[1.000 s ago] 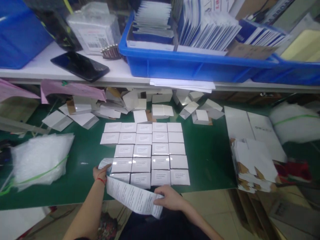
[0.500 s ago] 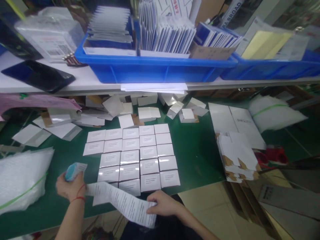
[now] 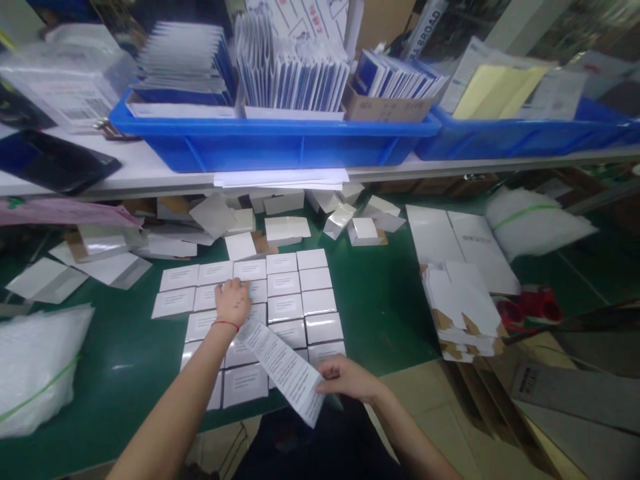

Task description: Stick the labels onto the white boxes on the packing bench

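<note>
Rows of small white boxes (image 3: 285, 308) lie close together on the green tabletop, and many carry a few lines of small print. My left hand (image 3: 233, 304) is over the middle of them, fingers curled round a roll of labels; most of the roll is hidden, with a bit of teal beside the fingers. From under that hand a printed label strip (image 3: 285, 365) slants down toward me. Its near end is pinched between the thumb and fingers of my right hand (image 3: 345, 379), close to the table's front edge.
Open white cartons (image 3: 287, 230) are scattered behind the rows. At the right lie flattened cartons (image 3: 463, 303) and a bag tied with green (image 3: 537, 220); another plastic bundle (image 3: 40, 367) sits at the left. A shelf above holds blue bins (image 3: 280, 143) of folded papers.
My left hand has swung right and away from me with the roll, from beside the boxes to over them. My right hand has shifted slightly right and up, keeping the strip's end.
</note>
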Tool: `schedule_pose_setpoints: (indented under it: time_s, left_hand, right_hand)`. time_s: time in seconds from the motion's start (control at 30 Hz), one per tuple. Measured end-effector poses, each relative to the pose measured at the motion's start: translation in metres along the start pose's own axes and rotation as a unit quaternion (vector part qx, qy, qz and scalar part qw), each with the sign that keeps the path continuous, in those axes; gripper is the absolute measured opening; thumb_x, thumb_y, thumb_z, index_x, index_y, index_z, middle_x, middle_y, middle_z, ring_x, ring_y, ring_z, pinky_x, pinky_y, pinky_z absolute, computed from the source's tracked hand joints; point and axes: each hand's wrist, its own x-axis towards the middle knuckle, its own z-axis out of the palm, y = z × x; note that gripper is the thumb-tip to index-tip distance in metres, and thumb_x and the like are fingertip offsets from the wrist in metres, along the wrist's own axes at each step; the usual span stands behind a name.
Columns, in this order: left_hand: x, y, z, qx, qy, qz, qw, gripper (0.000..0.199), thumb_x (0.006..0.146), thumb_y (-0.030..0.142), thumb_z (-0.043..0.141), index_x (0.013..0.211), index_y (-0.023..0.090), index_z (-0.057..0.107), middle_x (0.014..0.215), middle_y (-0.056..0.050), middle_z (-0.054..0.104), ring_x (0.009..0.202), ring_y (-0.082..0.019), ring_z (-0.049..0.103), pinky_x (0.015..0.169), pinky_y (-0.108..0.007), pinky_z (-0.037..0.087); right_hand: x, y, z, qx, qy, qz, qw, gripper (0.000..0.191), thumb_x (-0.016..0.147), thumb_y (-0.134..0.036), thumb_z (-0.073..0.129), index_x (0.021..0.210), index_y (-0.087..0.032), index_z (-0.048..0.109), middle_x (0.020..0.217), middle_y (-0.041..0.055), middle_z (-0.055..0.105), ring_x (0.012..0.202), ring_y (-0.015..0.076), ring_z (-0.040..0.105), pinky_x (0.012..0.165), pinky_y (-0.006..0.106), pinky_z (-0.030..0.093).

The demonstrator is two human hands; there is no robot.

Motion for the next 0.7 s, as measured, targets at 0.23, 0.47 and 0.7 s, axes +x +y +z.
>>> schedule_pose_setpoints:
  time_s: [0.23,0.47,0.7]
  left_hand:
    - [-0.008,0.046,-0.024,-0.226,0.076,0.059,0.969,0.035,0.096,0.041,0.047,0.107,0.013,0.064,0.111,-0.013,0.065,0.107,-0.027,0.057,0.099,-0.041,0.043]
    - [-0.039,0.103,-0.006,-0.519,-0.148,-0.028,0.841,0.057,0.088,0.062,0.042,0.112,0.017,0.067,0.12,-0.01,0.065,0.117,-0.03,0.057,0.109,-0.045,0.042]
    - [-0.029,0.118,0.005,-0.605,-0.203,-0.076,0.766,0.057,0.083,0.064,0.054,0.109,0.016,0.07,0.122,-0.01,0.065,0.119,-0.033,0.056,0.111,-0.048,0.039]
  right_hand:
    - [-0.005,-0.016,-0.021,0.076,0.123,-0.106,0.984,0.047,0.072,-0.056,0.09,0.092,-0.016,0.076,0.082,0.0051,0.067,0.086,0.029,0.062,0.082,0.036,0.047]
    - [0.025,-0.032,-0.039,0.142,0.232,-0.21,0.939,0.036,0.075,-0.047,0.088,0.095,-0.018,0.077,0.085,0.005,0.068,0.085,0.0293,0.062,0.081,0.036,0.046]
    - [0.063,-0.041,-0.061,0.16,0.277,-0.211,0.924,0.04,0.07,-0.047,0.089,0.09,-0.015,0.077,0.083,0.0066,0.068,0.082,0.0297,0.062,0.078,0.035,0.047]
